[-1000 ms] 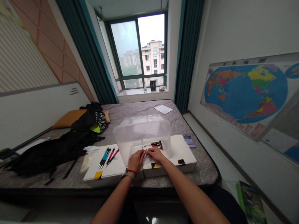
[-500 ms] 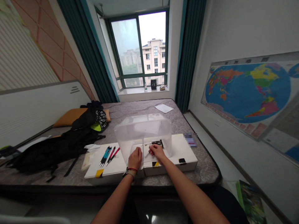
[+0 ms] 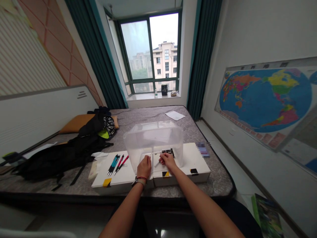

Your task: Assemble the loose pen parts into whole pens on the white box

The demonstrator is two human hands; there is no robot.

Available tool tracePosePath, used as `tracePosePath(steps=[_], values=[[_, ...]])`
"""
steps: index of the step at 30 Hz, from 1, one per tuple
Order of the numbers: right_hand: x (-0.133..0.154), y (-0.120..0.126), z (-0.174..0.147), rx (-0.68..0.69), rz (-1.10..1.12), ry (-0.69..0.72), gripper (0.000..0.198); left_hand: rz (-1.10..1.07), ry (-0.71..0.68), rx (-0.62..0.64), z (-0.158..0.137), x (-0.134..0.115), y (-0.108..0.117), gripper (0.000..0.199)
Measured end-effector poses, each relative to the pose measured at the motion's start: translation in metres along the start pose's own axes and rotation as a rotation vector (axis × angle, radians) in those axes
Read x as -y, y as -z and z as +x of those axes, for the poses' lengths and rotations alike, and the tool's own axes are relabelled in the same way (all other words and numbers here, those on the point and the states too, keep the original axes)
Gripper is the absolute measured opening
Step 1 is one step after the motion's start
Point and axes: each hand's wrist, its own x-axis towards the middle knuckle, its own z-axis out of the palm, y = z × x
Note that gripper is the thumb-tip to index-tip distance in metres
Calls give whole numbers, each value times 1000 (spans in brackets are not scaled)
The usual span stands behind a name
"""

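Note:
My left hand (image 3: 144, 167) and my right hand (image 3: 167, 160) work close together at the mouth of a clear plastic bin (image 3: 153, 135), which lies on its side. The fingers of both hands are pinched closed. Between the fingertips runs a thin pale stick (image 3: 155, 152), too small to name. Several black pen-like pieces (image 3: 168, 151) lie just beyond my right hand, inside the bin. To the left, teal pens (image 3: 114, 164) and red-and-black pens (image 3: 121, 164) rest side by side on a white box (image 3: 104, 180).
A second white box (image 3: 194, 157) adjoins the first on a grey mattress (image 3: 218, 185). Left of them are a black backpack (image 3: 61, 158) and a crumpled tissue (image 3: 99, 155). White paper (image 3: 175, 115) lies toward the window. A world map (image 3: 266, 99) hangs at right.
The view has shifted slightly, so everything sits a little farther right. Both hands stay pinched at nearly the same place, and the thin stick between them shows more clearly.

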Motion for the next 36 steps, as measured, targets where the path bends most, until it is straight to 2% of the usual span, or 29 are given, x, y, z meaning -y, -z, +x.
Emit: tracePosePath(steps=[17,20,23,24,26,28,31,33,36], values=[[-1,2,0,-5,77,-20,32,23,0,15,-1,-4,4,30],[0,1,3,-36,148,-86,30,32,9,28,-1,-3,5,31],[14,0,10,-101,126,-253,23,30,12,38,-1,-1,5,32],[23,-1,14,-117,71,-317,21,30,9,39,-1,-1,5,32],[47,-1,24,-107,-139,-319,18,27,4,41,-1,0,5,33],[76,-2,37,-64,-525,-189,18,16,13,45,-1,1,4,33],[113,-2,56,66,-1228,100,10,-12,19,40,-1,3,3,33],[128,-3,67,177,-1541,147,9,-37,13,31,0,5,2,33],[134,-4,75,322,-1834,102,14,-75,14,28,0,7,1,33]])
